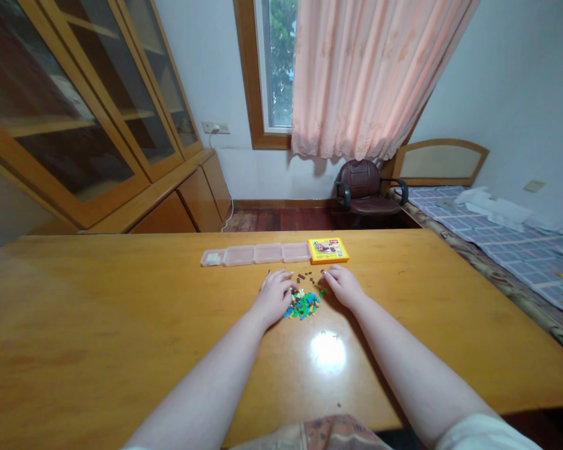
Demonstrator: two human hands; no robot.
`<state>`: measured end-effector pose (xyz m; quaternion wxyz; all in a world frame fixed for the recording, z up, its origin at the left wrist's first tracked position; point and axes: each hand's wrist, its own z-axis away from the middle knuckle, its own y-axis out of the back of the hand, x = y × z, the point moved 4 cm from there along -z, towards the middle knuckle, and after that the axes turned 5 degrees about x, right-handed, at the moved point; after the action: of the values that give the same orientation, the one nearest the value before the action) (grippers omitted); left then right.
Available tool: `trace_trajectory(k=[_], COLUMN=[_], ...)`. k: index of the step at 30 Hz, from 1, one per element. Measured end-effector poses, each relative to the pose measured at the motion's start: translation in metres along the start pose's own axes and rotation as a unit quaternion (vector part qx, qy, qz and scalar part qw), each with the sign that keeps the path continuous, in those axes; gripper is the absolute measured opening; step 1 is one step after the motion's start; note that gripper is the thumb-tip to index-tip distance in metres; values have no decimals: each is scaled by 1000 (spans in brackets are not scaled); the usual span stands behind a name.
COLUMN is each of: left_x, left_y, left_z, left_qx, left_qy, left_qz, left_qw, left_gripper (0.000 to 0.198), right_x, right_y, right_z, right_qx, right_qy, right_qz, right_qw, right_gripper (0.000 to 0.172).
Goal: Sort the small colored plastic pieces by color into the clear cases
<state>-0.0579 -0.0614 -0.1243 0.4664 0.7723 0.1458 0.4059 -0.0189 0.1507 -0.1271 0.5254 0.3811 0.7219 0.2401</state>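
Both of my hands rest on a wooden table (98, 312) on either side of a small pile of tiny coloured bricks (303, 304), blue, green, yellow and brown. My left hand (274, 295) lies palm down at the pile's left edge, fingers spread and touching the bricks. My right hand (341, 284) lies at the pile's right edge, fingers loosely curled on the table near a few dark loose pieces (302, 275). Just beyond the hands lie a clear plastic tray (256, 254) with several compartments and a small yellow box (328, 250).
A glass-fronted wooden cabinet (98, 112) stands at the left. Behind the table are a window with a pink curtain (366, 75), a dark armchair (366, 187) and a bed (507, 237) with a patterned cover at the right.
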Motion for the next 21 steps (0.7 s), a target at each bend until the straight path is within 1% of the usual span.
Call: trace_trajectory(k=[3, 5, 8, 11, 14, 17, 21], left_x=[1, 2, 0, -3, -2, -2, -7], left_y=[1, 1, 0, 0, -2, -3, 1], left_z=[0, 0, 0, 0, 0, 0, -1], left_qx=[0, -3, 5, 17, 7, 0, 36], left_qy=[-11, -14, -6, 4, -8, -14, 29], left_qz=[5, 5, 7, 8, 4, -6, -16], left_qw=[1000, 1000, 1000, 1000, 1000, 1000, 999], left_gripper=[27, 27, 34, 41, 39, 34, 35], right_x=[4, 4, -2, -8, -15, -25, -37], right_y=[2, 0, -4, -4, -4, -7, -9], right_z=[0, 0, 0, 1, 2, 4, 7], right_qx=[17, 0, -36, -42, -48, -71, -94], right_qy=[-34, -33, 2, 35, 72, 123, 158], right_qz=[30, 32, 2, -24, -30, -27, -11], right_qw=[999, 999, 999, 998, 996, 990, 983], right_gripper=[48, 47, 43, 41, 41, 39, 37])
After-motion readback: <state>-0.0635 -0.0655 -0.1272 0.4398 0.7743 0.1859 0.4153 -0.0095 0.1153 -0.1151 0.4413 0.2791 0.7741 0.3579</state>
